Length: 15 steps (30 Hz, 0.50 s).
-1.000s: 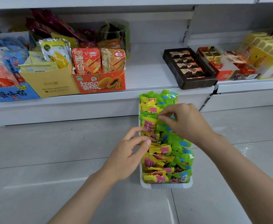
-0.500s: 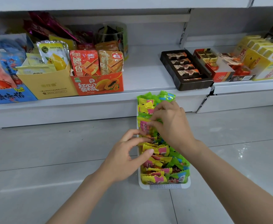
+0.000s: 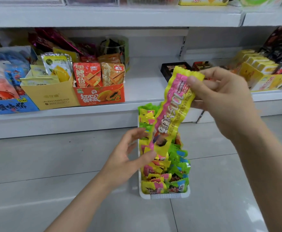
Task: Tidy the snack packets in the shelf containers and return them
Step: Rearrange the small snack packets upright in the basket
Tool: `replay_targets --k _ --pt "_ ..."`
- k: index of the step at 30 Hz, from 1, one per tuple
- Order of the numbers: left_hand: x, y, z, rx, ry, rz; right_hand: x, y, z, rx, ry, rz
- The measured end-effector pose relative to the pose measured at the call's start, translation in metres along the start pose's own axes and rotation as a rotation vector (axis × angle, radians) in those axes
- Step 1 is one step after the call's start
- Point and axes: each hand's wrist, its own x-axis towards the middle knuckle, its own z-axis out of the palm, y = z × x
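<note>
The right hand (image 3: 220,101) is pinching a long yellow-pink snack packet (image 3: 172,114) by its top, dangling it over the white container (image 3: 165,196) on the floor, while the left hand (image 3: 128,158), fingers spread, is steadying the bottom end at 7 o'clock, probably to slot it back neatly.

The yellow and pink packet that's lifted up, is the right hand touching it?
Touching. The head view shows the right hand pinching the top of the yellow and pink packet, thumb lying across its front, above the white tray.
</note>
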Motion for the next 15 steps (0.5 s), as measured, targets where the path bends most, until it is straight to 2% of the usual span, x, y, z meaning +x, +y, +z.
replay_targets --k 3,5,10,15 --pt "-0.003 0.016 0.006 -0.229 -0.127 -0.005 -0.006 0.016 0.005 0.023 -0.033 0.104" --pt "-0.007 0.022 0.009 -0.272 -0.151 -0.037 -0.007 0.024 0.005 0.038 0.003 0.116" --pt "-0.016 0.021 0.011 -0.336 -0.068 -0.087 -0.004 0.039 -0.001 0.014 0.1 0.032" --pt "-0.021 0.018 0.015 -0.411 0.037 -0.12 -0.004 0.052 -0.001 0.016 0.11 0.08"
